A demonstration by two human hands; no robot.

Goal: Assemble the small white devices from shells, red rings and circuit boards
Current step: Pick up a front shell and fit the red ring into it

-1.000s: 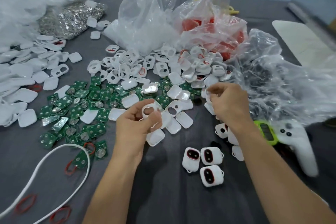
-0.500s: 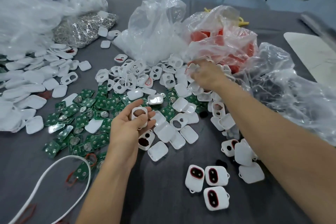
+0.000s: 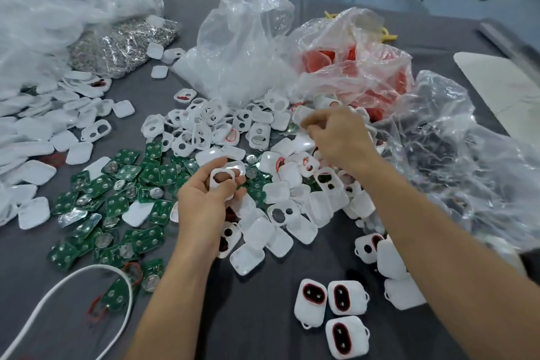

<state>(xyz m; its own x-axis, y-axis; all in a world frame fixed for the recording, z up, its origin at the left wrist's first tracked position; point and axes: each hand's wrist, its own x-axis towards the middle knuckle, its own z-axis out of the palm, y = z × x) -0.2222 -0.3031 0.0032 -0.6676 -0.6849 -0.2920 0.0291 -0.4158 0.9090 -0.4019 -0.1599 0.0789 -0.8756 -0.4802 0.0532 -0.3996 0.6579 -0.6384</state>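
The left hand (image 3: pixel 204 204) pinches a white plastic shell frame with an oval opening (image 3: pixel 211 181) over the middle of the grey table (image 3: pixel 263 330), while the blurred right hand (image 3: pixel 339 137) curls over the white shell heap (image 3: pixel 204 131) farther back, its hold unclear; a loose pinch could drop the frame among lookalikes.

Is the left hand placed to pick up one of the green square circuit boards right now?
Probably yes: the green square circuit boards lie uncovered beside the left hand, nothing between; but its fingers hold a white plastic shell.
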